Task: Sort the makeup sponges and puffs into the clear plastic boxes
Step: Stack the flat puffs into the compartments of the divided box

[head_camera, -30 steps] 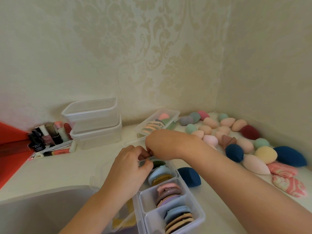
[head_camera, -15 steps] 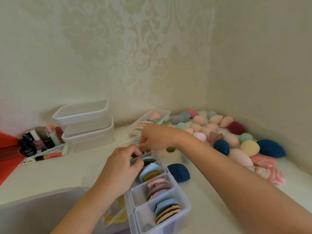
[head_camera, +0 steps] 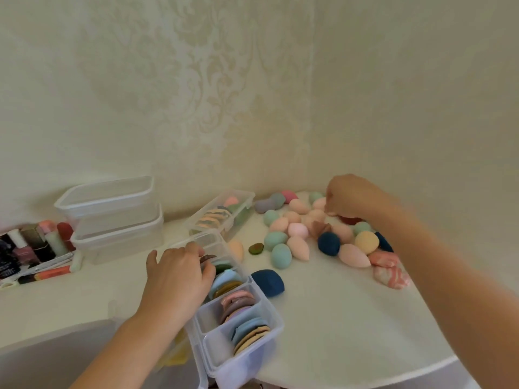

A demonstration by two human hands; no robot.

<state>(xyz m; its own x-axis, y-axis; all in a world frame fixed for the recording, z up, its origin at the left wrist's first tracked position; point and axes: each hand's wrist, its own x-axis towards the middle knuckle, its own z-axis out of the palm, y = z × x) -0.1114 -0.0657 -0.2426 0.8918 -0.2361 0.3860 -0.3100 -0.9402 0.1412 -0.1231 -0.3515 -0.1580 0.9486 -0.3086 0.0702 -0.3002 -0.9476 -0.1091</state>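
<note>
puffs fill the divided box (head_camera: 269, 336), sponge pile (head_camera: 314, 231) still unsorted; left hand (head_camera: 177, 279) fingers curled on a puff, right hand (head_camera: 351, 197) pinching into the pile, grip unclear.

Light: soft, even, bright; no glare.
Shadows: faint.
Focus: slightly soft throughout.
Edges: wide-angle bending at frame borders.

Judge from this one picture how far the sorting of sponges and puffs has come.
Done: flat puffs stand in the divided box. In hand: the left hand holds a dark puff at that box; the right hand reaches into the loose sponges. Left: that whole pile, and two stacked boxes that look empty.
</note>
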